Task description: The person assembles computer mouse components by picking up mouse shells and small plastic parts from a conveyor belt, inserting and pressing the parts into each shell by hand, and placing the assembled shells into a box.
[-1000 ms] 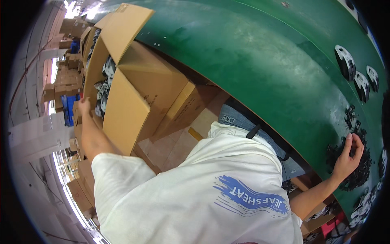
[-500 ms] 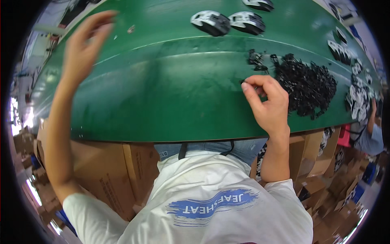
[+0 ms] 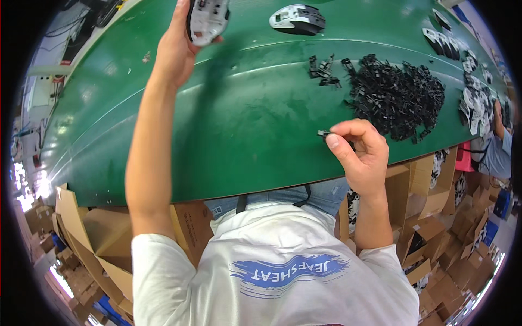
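Raised over the far left-middle of the green table, my left hand (image 3: 176, 57) grips a computer mouse shell (image 3: 208, 23). Its white, hollowed face shows, with a black edge along one side; the top is cut off by the frame. My right hand (image 3: 363, 149), above the near edge, pinches a small black plastic part (image 3: 323, 133) between thumb and fingertip. Beyond that hand lies a heap of similar black plastic parts (image 3: 397, 92), with several loose black parts (image 3: 324, 70) to its left. Another white and black mouse shell (image 3: 297, 20) rests at the far side.
More white shells (image 3: 476, 108) lie along the right end of the green table (image 3: 261, 108). Another person (image 3: 492, 149) is at the far right. Cardboard boxes (image 3: 103, 231) stand below the near edge on both sides. Cables (image 3: 65, 27) hang at the upper left.
My left hand, empty before, has moved rightward and now holds a mouse shell; fewer shells show at the far side. My right hand keeps its pinch, the part showing more. The view has shifted slightly.
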